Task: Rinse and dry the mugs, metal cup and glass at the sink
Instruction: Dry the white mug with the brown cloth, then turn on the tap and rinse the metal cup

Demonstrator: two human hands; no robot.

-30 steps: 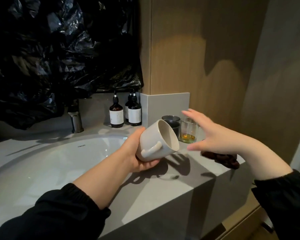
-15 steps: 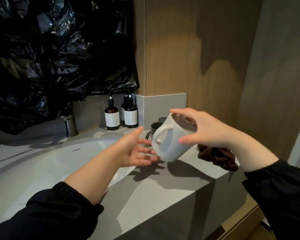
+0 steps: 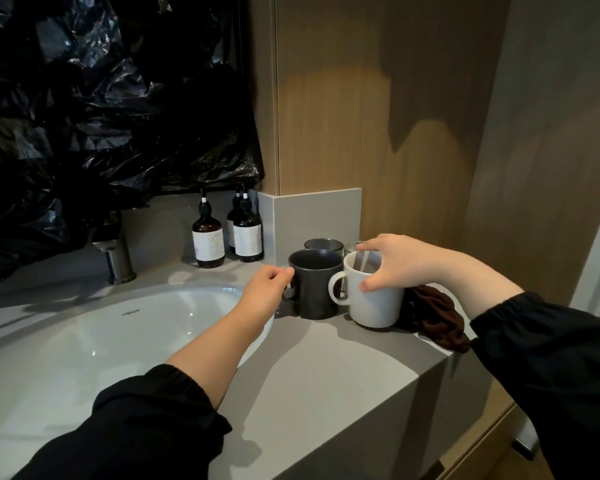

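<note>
Grey countertop (image 3: 326, 368) right of the sink (image 3: 118, 327) is occupied by the upright white mug (image 3: 374, 306), pinched at its rim by the right hand (image 3: 395, 265), and just left of it the dark mug (image 3: 314, 289), whose handle side is reached by the left hand (image 3: 265, 291), fingers curled, a grip not being confirmable.

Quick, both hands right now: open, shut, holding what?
Left hand: curled round the handle of the dark mug.
Right hand: grips the white mug by its rim.

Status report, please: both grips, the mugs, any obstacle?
Left grip holds dark mug handle. Right grip holds white mug rim, mug upright on counter. Brown cloth close beside white mug.
</note>
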